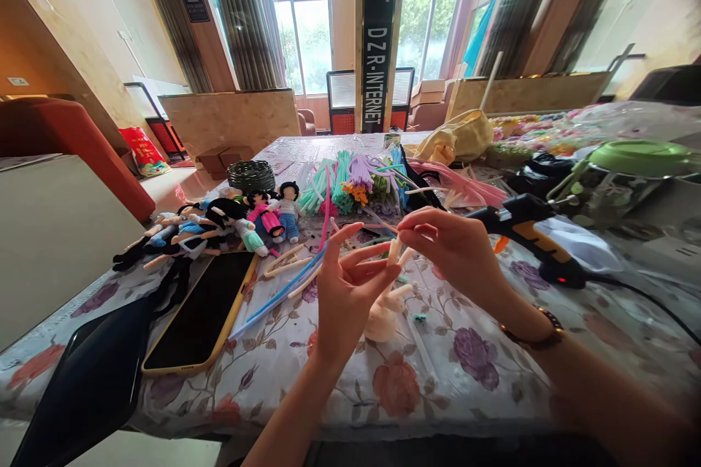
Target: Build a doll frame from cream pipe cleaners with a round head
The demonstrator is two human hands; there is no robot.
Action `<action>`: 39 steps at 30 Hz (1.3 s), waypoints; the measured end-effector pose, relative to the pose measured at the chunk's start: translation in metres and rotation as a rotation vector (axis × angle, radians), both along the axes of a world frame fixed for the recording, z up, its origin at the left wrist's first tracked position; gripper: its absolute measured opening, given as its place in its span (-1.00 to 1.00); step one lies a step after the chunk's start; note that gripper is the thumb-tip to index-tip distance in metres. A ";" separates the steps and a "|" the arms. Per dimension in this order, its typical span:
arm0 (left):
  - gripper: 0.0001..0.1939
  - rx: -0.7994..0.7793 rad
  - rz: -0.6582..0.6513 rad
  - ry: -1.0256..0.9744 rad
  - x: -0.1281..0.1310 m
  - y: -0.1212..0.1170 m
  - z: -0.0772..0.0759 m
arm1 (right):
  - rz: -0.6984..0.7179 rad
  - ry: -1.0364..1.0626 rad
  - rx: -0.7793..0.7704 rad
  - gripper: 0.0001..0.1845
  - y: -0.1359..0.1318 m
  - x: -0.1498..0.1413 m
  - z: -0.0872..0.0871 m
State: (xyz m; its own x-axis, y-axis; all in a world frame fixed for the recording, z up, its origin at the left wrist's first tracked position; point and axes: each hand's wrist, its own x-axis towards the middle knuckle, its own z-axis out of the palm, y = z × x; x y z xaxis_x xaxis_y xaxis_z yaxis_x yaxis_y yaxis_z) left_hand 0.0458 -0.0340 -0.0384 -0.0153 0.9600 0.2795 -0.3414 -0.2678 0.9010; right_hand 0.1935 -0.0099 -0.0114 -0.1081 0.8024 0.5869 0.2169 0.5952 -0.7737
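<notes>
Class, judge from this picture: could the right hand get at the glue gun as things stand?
Probably yes: the glue gun sits uncovered close beside the right hand, with nothing visibly blocking the way. That hand is pinching at a pale piece, though, so it may need freeing first.

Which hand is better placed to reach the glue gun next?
Probably the right hand: the glue gun is nearer it, on that side. The left hand would have to reach across. Both are busy at a pale piece.

My workpiece [393, 252] is pale cream, my tablecloth [350, 387] white with purple and coral roses [475, 356], my glue gun [534, 237] black and orange.
</notes>
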 end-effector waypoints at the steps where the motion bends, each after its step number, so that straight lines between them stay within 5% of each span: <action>1: -0.39 0.011 0.025 0.015 0.000 0.000 0.000 | 0.004 0.002 -0.012 -0.95 -0.001 0.000 0.000; 16: -0.51 0.165 0.222 0.152 0.005 -0.004 -0.006 | -0.040 0.032 -0.017 -0.95 -0.006 -0.005 0.003; 39: -0.51 0.096 0.190 0.116 0.005 -0.006 -0.005 | -0.046 0.015 -0.007 -0.96 -0.003 -0.005 0.000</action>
